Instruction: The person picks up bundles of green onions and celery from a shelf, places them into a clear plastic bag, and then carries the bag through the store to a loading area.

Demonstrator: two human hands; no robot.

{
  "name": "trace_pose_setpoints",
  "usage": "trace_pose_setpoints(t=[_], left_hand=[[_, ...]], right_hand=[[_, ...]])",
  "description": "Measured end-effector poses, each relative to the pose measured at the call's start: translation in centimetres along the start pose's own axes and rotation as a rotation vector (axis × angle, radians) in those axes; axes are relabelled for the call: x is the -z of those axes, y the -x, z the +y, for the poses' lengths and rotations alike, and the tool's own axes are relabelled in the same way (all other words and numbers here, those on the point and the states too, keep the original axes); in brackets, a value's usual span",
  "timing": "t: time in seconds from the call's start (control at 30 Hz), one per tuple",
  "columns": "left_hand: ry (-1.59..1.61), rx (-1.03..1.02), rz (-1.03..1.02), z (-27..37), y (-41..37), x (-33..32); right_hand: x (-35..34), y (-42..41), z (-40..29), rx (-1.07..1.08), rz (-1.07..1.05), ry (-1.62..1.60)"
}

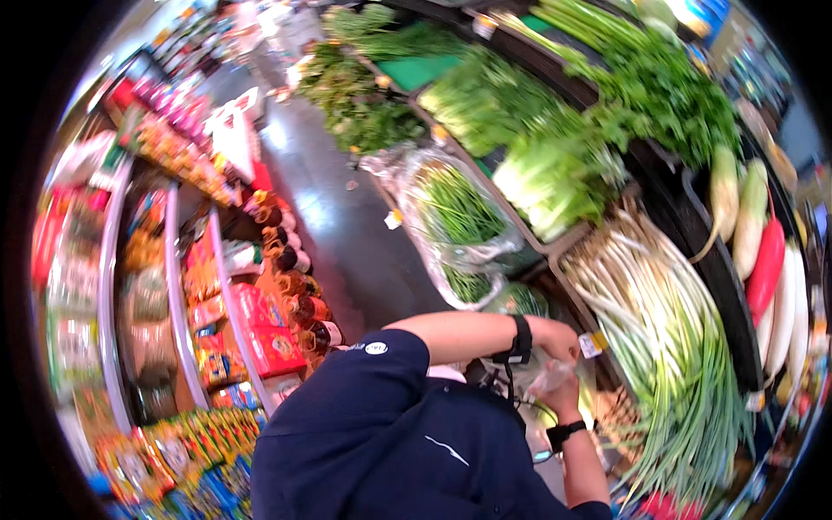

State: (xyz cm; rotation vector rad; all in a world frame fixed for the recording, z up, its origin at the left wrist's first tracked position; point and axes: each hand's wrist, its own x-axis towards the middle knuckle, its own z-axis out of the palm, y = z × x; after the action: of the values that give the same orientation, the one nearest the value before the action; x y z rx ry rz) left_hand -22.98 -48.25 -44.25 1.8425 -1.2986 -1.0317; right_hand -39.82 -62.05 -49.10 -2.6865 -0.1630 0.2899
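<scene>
My left hand (554, 339) reaches in from the upper side with its fingers curled, a black band on the wrist. Just below it, my right hand (563, 395) also wears a black wristband. Between them both hands grip a bunched-up clear plastic bag (547, 379), its lower part partly hidden by the arms and blurred. A pile of spring onions (656, 305) lies right beside the hands in a produce crate. A price tag (591, 344) on the crate edge is close to my left hand.
Leafy lettuce (546, 175), a plastic-wrapped bunch of green stalks (461, 201) and celery (663, 84) sit along the produce stand. White radishes (721, 195) and a red radish (766, 270) lie on the upper shelf. Across the aisle floor (338, 214) stand shelves of packaged goods (260, 318) and bottles (312, 312).
</scene>
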Motion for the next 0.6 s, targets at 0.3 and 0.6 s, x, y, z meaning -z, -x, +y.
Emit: trace_pose_setpoints(t=[0.3,0.6], left_hand=[[0.557,0.246,0.706,2.5,16.8,-6.7],[0.586,0.389,0.814,6.3,25.6,-15.2]], right_hand=[[-2.0,-1.4,1.1,0.032,-0.11,0.046],[-2.5,-1.6,4.4,-0.174,-0.067,-0.531]])
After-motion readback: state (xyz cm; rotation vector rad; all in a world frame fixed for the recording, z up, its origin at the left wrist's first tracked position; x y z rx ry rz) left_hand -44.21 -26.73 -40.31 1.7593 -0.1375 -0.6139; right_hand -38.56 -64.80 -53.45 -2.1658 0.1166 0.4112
